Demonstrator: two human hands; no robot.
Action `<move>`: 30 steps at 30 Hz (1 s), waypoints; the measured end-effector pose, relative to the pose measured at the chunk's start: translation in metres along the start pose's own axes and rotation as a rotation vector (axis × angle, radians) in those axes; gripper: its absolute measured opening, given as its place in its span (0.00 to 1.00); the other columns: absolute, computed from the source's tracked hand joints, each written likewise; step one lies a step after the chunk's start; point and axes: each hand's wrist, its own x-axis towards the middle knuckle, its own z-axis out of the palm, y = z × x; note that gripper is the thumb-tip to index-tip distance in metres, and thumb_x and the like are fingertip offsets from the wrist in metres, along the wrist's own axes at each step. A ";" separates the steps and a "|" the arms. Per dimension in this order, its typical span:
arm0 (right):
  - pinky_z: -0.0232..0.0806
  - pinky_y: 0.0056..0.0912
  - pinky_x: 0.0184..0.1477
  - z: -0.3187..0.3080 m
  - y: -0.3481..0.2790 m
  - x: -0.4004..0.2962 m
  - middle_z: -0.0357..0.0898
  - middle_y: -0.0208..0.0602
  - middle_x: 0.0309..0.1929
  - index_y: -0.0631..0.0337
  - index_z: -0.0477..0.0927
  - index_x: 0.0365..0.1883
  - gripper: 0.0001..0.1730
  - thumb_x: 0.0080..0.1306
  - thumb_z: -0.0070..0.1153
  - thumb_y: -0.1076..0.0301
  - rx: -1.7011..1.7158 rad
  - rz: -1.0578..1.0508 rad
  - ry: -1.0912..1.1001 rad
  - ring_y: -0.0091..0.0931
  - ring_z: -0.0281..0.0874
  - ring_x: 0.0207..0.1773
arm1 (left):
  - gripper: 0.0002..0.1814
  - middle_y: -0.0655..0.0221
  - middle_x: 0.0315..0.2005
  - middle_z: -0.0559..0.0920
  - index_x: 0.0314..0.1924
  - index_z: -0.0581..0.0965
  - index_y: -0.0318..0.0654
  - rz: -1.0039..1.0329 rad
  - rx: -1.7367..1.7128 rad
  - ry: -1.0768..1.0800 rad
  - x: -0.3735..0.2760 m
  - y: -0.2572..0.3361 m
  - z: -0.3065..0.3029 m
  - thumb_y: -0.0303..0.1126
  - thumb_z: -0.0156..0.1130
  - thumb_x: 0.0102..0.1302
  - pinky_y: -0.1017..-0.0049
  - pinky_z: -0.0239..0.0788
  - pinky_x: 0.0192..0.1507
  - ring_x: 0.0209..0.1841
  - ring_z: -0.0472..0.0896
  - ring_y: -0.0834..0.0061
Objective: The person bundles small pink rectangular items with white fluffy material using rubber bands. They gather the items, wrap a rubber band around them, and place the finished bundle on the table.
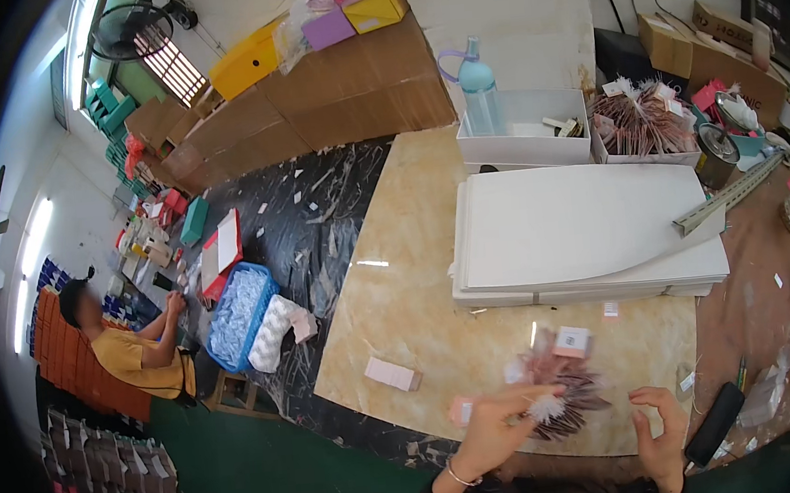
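Observation:
My left hand (498, 420) holds a bundle of thin reddish-brown strips or pouches (569, 386), gripping it near a white tuft of strings (547, 409). The bundle is blurred, so its exact kind cannot be told. At its far side is a pink-and-white block of cards or small box (572, 342) with a printed label. To the right, my right hand (661, 427) is raised over the table edge, fingers apart and holding nothing. A pale pink card stack (392, 374) lies farther left on the marble-patterned board (438, 341). Another pink-and-white piece (461, 411) is partly behind my left hand.
A thick stack of white sheets (576, 223) lies ahead, a slotted metal bar (729, 195) across its corner. Behind stand a white box (524, 147) with a blue bottle (479, 91) and a box of similar bundles (641, 119). A black case (715, 424) lies right. A person (136, 346) sits left.

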 end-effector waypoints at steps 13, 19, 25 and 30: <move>0.73 0.34 0.44 -0.044 0.002 -0.003 0.84 0.37 0.36 0.61 0.81 0.39 0.11 0.57 0.63 0.78 0.225 -0.001 -0.437 0.37 0.82 0.41 | 0.07 0.76 0.26 0.83 0.36 0.84 0.31 -0.038 0.502 0.489 0.073 -0.024 -0.204 0.28 0.68 0.62 0.80 0.68 0.33 0.29 0.75 0.87; 0.72 0.37 0.47 -0.079 -0.064 0.011 0.79 0.45 0.36 0.65 0.79 0.39 0.11 0.71 0.50 0.65 0.727 -0.676 -0.509 0.38 0.79 0.39 | 0.11 0.74 0.23 0.81 0.33 0.82 0.29 -0.409 0.746 0.453 0.097 -0.103 -0.277 0.32 0.71 0.59 0.79 0.65 0.34 0.28 0.75 0.83; 0.62 0.22 0.24 -0.047 -0.095 -0.005 0.73 0.34 0.25 0.58 0.79 0.41 0.07 0.63 0.59 0.74 0.858 -0.875 0.084 0.24 0.70 0.21 | 0.31 0.46 0.53 0.75 0.58 0.71 0.28 0.010 1.005 0.574 0.079 -0.173 -0.283 0.35 0.70 0.58 0.62 0.62 0.61 0.58 0.72 0.53; 0.61 0.20 0.23 -0.038 -0.084 0.001 0.73 0.32 0.24 0.57 0.79 0.43 0.11 0.61 0.59 0.76 0.877 -0.892 0.056 0.22 0.69 0.20 | 0.30 0.48 0.63 0.67 0.63 0.69 0.35 0.105 1.228 0.579 0.046 -0.102 -0.173 0.32 0.66 0.61 0.63 0.59 0.64 0.66 0.65 0.54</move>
